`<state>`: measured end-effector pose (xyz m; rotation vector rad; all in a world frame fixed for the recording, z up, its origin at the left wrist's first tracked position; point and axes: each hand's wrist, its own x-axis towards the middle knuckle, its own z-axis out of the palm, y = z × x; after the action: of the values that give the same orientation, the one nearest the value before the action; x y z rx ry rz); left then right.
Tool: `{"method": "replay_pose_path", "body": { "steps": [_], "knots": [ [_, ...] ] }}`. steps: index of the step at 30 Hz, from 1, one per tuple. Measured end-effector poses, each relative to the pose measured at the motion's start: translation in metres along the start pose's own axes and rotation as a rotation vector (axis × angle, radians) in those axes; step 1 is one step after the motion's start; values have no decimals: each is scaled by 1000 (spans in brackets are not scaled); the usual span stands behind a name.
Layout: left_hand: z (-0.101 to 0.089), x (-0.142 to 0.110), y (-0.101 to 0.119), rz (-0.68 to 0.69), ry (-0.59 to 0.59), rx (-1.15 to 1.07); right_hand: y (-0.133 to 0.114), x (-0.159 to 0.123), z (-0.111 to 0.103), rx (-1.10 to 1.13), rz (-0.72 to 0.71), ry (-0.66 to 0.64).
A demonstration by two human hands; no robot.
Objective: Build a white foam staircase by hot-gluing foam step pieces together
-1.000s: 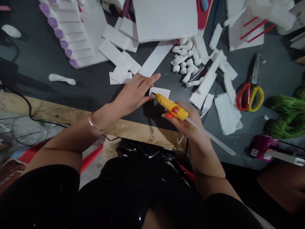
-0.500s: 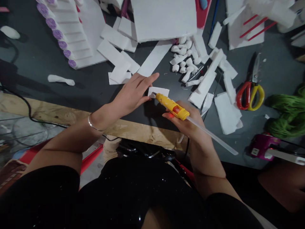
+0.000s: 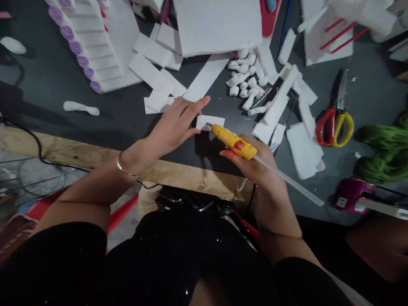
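My right hand (image 3: 253, 163) is wrapped round a yellow hot glue gun (image 3: 234, 140), with a long clear glue stick (image 3: 290, 180) jutting out of its back end. The gun's metal nozzle is over a small white foam rectangle (image 3: 204, 122); whether it touches the surface I cannot tell. Thumb and a finger of my left hand (image 3: 174, 123) grip the rectangle at its left end, while the index finger stretches out above it. Part of that end is hidden by the fingers.
White foam strips (image 3: 149, 70) lie beyond my left hand, and twisted white pieces (image 3: 245, 76) are heaped ahead. Red-and-yellow-handled scissors (image 3: 334, 123), green yarn (image 3: 379, 148) and a purple power adapter (image 3: 350, 195) are on the right. A foam staircase model (image 3: 95, 38) stands back left.
The glue gun has shifted slightly right and back, its nozzle sliding along the foam rectangle toward the right. My left hand has barely moved.
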<state>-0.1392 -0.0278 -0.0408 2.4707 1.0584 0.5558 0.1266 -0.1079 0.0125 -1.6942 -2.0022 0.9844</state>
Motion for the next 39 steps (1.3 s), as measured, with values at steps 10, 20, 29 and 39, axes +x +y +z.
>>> {"method": "replay_pose_path", "body": {
  "steps": [10, 20, 29, 39],
  "knots": [
    [-3, -1, -2, -4, 14, 20, 5, -3, -2, -23, 26, 85],
    [-6, -3, -3, -16, 18, 15, -1, -1, -7, -10, 50, 95],
    [-3, -3, -8, 18, 63, -2, 3, -2, -12, -34, 108, 141],
    [-3, -2, -6, -106, 42, -66, 5, -3, -11, -107, 96, 108]
  ]
}}
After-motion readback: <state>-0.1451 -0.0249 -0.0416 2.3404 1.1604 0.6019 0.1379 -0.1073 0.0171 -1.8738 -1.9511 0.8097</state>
